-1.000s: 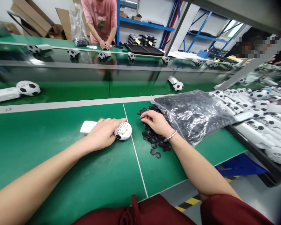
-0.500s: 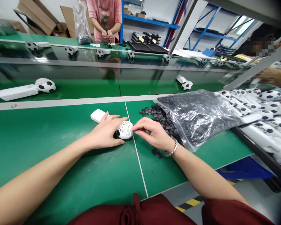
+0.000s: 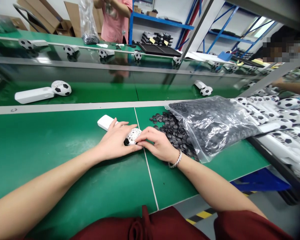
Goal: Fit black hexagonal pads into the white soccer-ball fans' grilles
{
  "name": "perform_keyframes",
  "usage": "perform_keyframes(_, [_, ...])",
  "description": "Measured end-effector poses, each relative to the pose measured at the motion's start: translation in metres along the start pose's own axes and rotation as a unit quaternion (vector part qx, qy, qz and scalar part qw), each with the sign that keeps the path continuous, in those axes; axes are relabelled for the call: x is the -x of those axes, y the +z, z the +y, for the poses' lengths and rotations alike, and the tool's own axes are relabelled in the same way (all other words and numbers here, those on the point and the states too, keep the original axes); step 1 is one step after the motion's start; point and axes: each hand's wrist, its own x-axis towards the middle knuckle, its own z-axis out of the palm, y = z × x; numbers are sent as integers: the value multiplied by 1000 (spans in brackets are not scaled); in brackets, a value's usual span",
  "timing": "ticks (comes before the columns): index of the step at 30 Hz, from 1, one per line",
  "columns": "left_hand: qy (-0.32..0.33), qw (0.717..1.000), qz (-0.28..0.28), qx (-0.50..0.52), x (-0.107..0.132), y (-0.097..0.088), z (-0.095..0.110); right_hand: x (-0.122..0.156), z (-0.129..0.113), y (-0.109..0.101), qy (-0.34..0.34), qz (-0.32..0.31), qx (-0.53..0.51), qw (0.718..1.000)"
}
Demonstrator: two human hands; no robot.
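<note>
On the green bench top my left hand is wrapped over a white plastic piece with a handle and an openwork soccer-ball head. The ball's lattice is white, with a black patch at its lower left. My right hand pinches at the ball's lower right side, thumb and fingertips together; whatever is between them is hidden. My left thumb reaches along the ball's near side to the right fingertips. Just right of my right hand lies a pile of small black plastic pieces, spilling from a clear plastic bag.
Soccer-ball pieces with handles fill a black-edged tray at the right. Beyond the bench's pale edge strip, a green belt carries similar pieces. A slanted metal post rises at right. A person in pink stands across the line.
My right fingertips have shifted left and down onto the ball, and my left thumb has extended toward them. Pieces on the near belt have moved right. The person in pink has raised their hands.
</note>
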Motion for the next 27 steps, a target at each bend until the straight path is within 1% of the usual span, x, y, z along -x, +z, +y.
perform_keyframes(3, [2, 1000, 0, -3, 0, 0, 0, 0, 1, 1, 25, 9, 1, 1000])
perform_keyframes(6, [0, 1000, -2, -2, 0, -1, 1, 1, 4, 2, 74, 17, -7, 997])
perform_keyframes(8, [1, 1000, -3, 3, 0, -2, 1, 1, 6, 2, 118, -4, -32, 992])
perform_keyframes(10, [5, 1000, -1, 10, 0, -2, 0, 1, 8, 3, 159, -45, -75, 983])
perform_keyframes(12, [9, 1000, 2, 19, 0, -1, 0, 2, 8, 4, 186, -76, -125, 972])
perform_keyframes(14, [11, 1000, 4, 27, 0, -1, -1, 3, 8, 7, 200, -73, -155, 965])
perform_keyframes(17, [16, 999, 9, 33, 0, -1, -3, 3, 8, 10, 209, -45, -165, 963])
perform_keyframes(20, [27, 999, 5, 37, 0, -1, -4, 1, 14, 7, 210, -41, -178, 961])
perform_keyframes(22, [35, 999, 1, 35, 1, -1, -5, -1, 22, -2, 219, -8, -130, 967])
perform_keyframes(24, [37, 999, 8, 26, 1, 1, -4, -2, 33, -14, 222, 48, -4, 974])
perform_keyframes(25, [35, 999, 15, 21, 1, 1, -4, -2, 39, -20, 220, 67, 71, 971])
perform_keyframes(27, [30, 999, 23, 11, 1, 1, -3, 1, 49, -31, 225, 68, 195, 952])
